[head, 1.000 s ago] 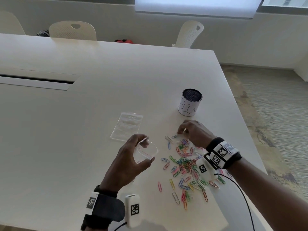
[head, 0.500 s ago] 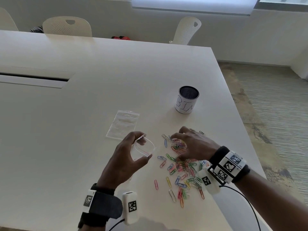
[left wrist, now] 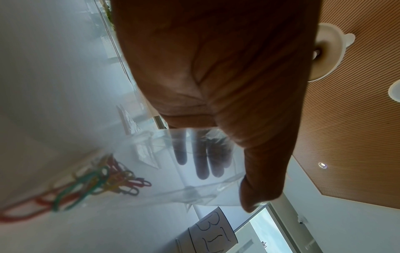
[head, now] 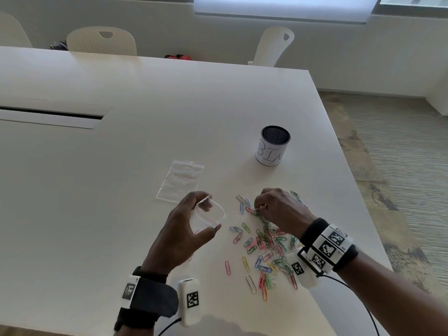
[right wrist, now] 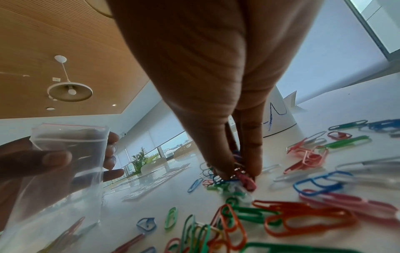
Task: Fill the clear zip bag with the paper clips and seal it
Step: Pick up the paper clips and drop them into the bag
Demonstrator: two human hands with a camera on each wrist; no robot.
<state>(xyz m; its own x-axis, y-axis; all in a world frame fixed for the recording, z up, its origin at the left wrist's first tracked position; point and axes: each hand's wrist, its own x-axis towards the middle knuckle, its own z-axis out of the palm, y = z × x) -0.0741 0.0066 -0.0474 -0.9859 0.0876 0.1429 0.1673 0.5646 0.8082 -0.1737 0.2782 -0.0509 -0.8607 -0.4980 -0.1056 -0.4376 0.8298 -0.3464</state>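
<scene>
My left hand (head: 186, 229) holds a clear zip bag (head: 209, 213) upright just above the table, its mouth bowed wide between thumb and fingers; the bag (right wrist: 65, 154) shows a red zip line at its top, and in the left wrist view a few clips (left wrist: 95, 184) lie in it. Coloured paper clips (head: 264, 248) are scattered on the white table to the right of the bag. My right hand (head: 271, 204) is down on the far end of that pile, fingertips (right wrist: 251, 164) pinching a small bunch of clips (right wrist: 236, 178).
A second clear zip bag (head: 181, 180) lies flat on the table beyond my left hand. A white-labelled mesh cup marked BIN (head: 272, 145) stands further back right. The table's right edge (head: 344, 180) runs close to the clips. Chairs (head: 101, 41) stand at the far side.
My right hand moved from the pile's far edge toward me and closed its fingers on a bunch of clips. The left hand kept the bag held wide at the mouth, hardly moving.
</scene>
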